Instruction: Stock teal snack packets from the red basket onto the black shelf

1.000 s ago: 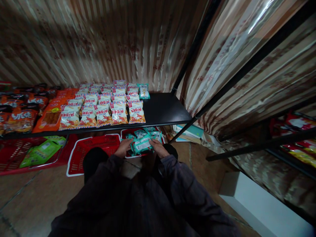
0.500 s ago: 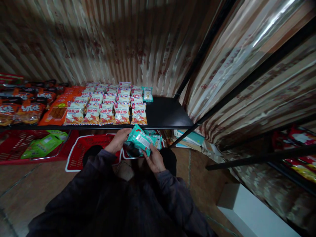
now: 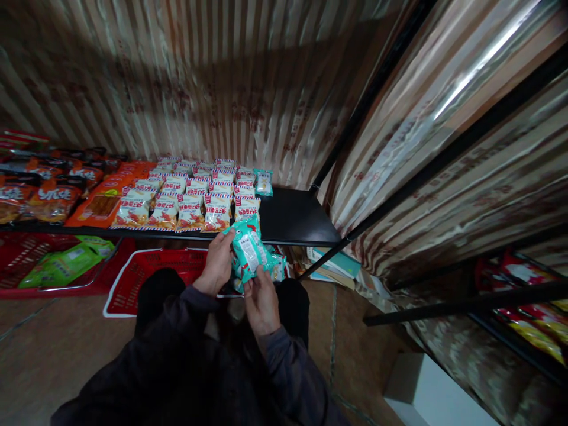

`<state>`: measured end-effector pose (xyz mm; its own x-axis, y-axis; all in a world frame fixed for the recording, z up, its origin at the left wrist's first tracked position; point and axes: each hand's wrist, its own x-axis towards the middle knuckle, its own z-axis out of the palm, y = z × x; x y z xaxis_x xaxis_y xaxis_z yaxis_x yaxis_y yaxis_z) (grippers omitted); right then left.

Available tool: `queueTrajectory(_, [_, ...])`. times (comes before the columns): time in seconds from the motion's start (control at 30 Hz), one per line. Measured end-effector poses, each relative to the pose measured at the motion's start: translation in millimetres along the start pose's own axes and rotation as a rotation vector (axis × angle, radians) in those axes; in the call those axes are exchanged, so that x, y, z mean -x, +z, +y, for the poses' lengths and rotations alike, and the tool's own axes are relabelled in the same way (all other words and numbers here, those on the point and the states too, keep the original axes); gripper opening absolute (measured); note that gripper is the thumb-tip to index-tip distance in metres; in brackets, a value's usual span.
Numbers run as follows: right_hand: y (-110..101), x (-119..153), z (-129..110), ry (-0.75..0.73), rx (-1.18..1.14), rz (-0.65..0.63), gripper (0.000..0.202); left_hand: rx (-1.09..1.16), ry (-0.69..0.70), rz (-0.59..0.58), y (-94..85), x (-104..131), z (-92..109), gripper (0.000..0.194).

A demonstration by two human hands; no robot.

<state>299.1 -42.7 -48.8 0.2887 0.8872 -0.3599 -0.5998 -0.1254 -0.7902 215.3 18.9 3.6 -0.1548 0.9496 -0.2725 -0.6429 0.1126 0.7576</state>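
Note:
A teal snack bag (image 3: 249,244) with a white label panel is gripped between both hands, tilted, just in front of the shelf edge. My left hand (image 3: 218,260) pinches its upper left side. At its lower end, my right hand (image 3: 262,302) has the thumb over it. More teal bags (image 3: 278,267) show below it in the red basket (image 3: 168,260) under the shelf. On the black shelf (image 3: 295,216), one teal bag (image 3: 264,182) stands at the back, right beside rows of white and orange snack bags (image 3: 190,195).
Orange snack packs (image 3: 100,201) and black-and-orange bags (image 3: 53,195) line the shelf's left part. A second red basket (image 3: 22,251) holds green bags (image 3: 68,265). Black posts (image 3: 377,195) slant at the right. A white box (image 3: 437,390) sits on the floor.
The held teal bag has turned more upright and risen slightly against the shelf edge. Both hands have moved a little left with it, and the camera view has shifted.

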Motion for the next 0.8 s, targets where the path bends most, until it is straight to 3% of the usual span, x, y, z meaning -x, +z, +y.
queueTrajectory(0.13, [-8,-6,-18,-0.099,0.038,-0.048,0.035,-0.093,0.052,-0.021,-2.4,-10,13,0.038])
queueTrajectory(0.27, [-2,-22,-50,-0.169,0.122,-0.101,0.041,-0.233,0.045,-0.101,-4.7,-11,23,0.039])
queueTrajectory(0.4, [15,-33,-76,-0.143,0.23,-0.329,0.041,-0.309,0.032,-0.208,-2.6,-7,24,0.037])
queueTrajectory(0.47, [22,-35,-83,-0.117,0.256,-0.376,0.039,-0.321,0.028,-0.256,-1.6,-5,24,0.037])
queueTrajectory(0.8, [25,-47,-80,-0.167,0.169,-0.226,0.038,-0.373,-0.029,-0.314,0.5,0,24,0.038])
